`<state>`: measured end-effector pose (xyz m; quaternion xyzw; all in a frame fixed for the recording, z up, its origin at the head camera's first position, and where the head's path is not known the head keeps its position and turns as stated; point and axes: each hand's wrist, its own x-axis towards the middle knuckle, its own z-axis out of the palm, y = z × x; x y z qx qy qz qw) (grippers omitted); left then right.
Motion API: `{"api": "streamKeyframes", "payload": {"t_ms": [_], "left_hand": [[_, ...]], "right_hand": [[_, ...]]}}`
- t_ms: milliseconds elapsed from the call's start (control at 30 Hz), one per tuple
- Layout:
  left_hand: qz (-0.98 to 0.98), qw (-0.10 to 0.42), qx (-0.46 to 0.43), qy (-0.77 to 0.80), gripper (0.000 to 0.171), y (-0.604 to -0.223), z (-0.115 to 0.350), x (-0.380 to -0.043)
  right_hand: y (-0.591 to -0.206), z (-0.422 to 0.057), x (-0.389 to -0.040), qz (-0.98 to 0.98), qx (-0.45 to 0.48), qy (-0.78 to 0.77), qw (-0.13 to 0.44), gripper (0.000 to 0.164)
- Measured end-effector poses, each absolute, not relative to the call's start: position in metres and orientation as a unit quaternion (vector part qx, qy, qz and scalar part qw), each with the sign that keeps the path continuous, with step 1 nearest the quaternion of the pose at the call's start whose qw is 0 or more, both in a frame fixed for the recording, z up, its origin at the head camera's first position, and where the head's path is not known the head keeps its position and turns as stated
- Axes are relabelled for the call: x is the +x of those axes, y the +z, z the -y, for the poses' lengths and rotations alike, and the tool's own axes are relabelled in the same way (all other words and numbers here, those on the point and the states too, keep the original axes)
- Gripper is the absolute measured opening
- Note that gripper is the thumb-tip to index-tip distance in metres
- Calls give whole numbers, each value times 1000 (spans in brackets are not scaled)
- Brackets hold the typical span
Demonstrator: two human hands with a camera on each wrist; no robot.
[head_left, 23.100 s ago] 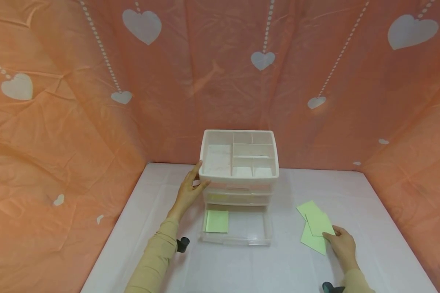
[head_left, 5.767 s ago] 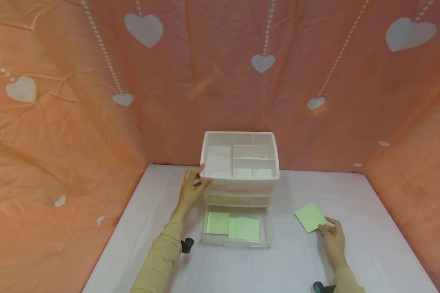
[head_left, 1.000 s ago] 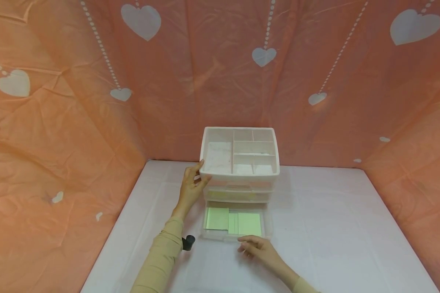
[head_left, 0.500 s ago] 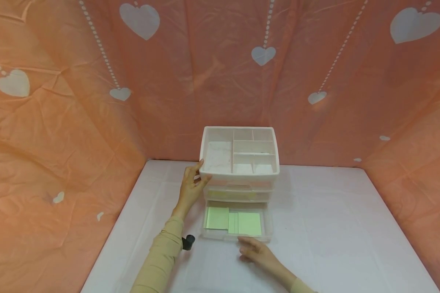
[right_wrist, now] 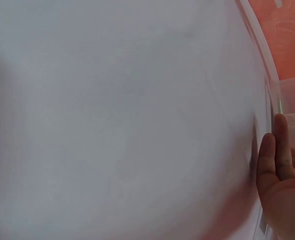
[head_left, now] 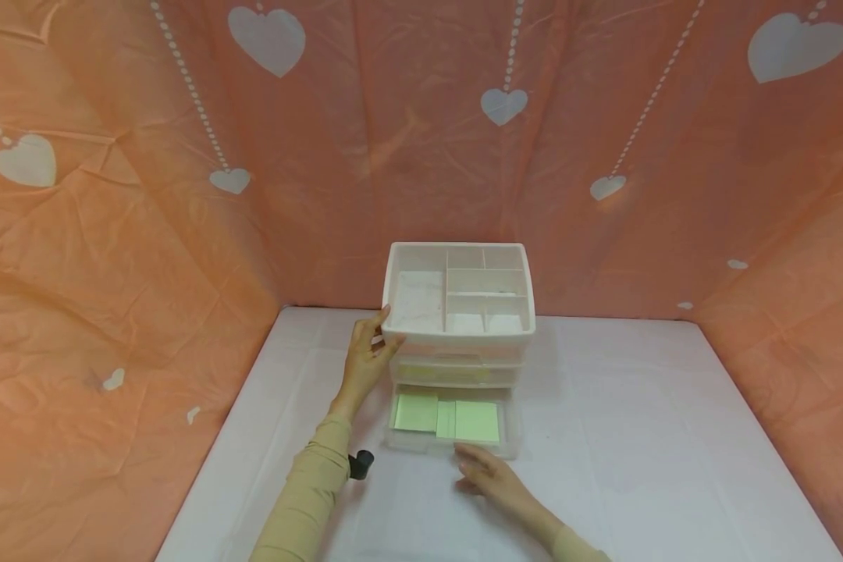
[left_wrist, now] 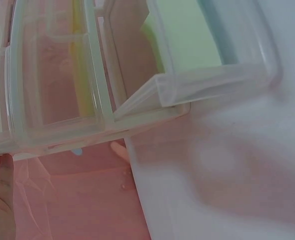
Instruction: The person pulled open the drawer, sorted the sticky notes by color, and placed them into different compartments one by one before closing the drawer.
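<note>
A white plastic drawer organizer [head_left: 459, 336] stands at the back of the table, its top divided into compartments. My left hand [head_left: 365, 363] grips its front left corner, thumb in front and fingers along the side. The clear bottom drawer [head_left: 407, 445] is pulled partway out. Inside lie pale green sticky notes: a pad [head_left: 416, 412] on the left and overlapping ones [head_left: 476, 421] on the right. My right hand [head_left: 495, 480] touches the drawer's front with fairly straight fingers; in the right wrist view, the fingers [right_wrist: 281, 145] lie against the clear plastic.
A closed drawer [head_left: 457, 376] above the pulled-out one shows something yellow inside. An orange curtain [head_left: 421, 156] with white hearts surrounds the white table [head_left: 604, 437] at the back and sides. A black wrist mount [head_left: 361, 465] sits beside the left forearm.
The green notes that lay on the table at the right are now in the bottom drawer. Over the last second the right hand has pushed that drawer slightly inward; the left hand keeps its place.
</note>
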<state>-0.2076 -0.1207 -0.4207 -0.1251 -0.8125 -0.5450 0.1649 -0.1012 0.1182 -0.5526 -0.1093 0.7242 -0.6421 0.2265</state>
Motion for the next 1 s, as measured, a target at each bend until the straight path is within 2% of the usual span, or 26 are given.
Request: {"api": "streamKeyframes", "payload": {"t_ms": [367, 1000], "left_hand": [[813, 160, -120, -547, 54, -421, 120, -208], [812, 164, -119, -548, 54, -422, 120, -207]], "right_hand": [[-548, -117, -124, -730, -47, -647, 215, 55], [-554, -106, -160, -725, -32, -659, 197, 59]]}}
